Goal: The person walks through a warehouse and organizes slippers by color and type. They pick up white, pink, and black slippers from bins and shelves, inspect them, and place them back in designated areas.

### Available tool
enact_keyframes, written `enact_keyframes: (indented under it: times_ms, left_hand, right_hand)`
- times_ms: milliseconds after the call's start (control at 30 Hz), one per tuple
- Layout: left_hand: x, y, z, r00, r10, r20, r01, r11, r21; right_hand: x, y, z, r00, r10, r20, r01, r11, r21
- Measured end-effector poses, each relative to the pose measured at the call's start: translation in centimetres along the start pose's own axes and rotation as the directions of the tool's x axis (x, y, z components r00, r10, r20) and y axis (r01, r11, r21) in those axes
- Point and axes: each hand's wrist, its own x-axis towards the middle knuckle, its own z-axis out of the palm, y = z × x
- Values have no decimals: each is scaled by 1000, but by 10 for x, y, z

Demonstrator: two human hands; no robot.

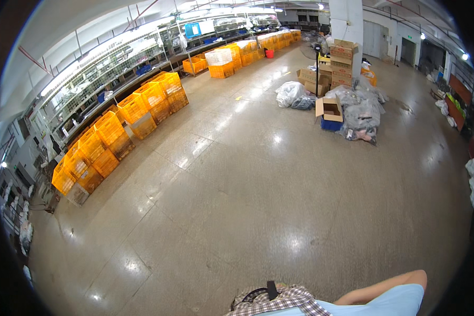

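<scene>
Neither of my hands shows in the head view. My bent right arm (389, 285) comes in at the lower right edge, its elbow pointing outward. The forearm runs back toward my body, and the hand at its end is out of sight. A light blue sleeve (400, 299) covers the upper arm. Beside it, at the bottom middle, lies a brown and white checked cloth (287, 301) against my body. On that cloth rests a black strap (272, 290) with a dark curved band. What my hands hold, if anything, cannot be seen.
Stacked orange crates (110, 129) line a long workbench with wire racks on the left. Cardboard boxes (342, 63) and clear plastic bags (361, 113) are piled by a white pillar (345, 21). A red bucket (269, 53) stands far off. Smooth grey floor (237, 200) stretches between.
</scene>
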Motion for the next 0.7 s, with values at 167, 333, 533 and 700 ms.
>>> enact_keyframes:
  times_ms: [167, 333, 533, 700]
  left_hand:
    - [110, 24, -92, 985, -108, -133, 77, 971, -225]
    - [266, 75, -186, 995, -24, -94, -6, 950, -311]
    - [433, 264, -317, 792, 559, 247, -604, 776, 183]
    - [581, 376, -435, 849, 20, 527, -258, 888, 382]
  right_hand:
    - [28, -82, -213, 984, -147, 97, 162, 971, -175]
    - [124, -146, -413, 929, -349, -127, 366, 918, 152]
    - [122, -261, -585, 811, -390, -436, 496, 853, 160]
    - [214, -233, -790, 695, -647, -314, 571, 762, -306]
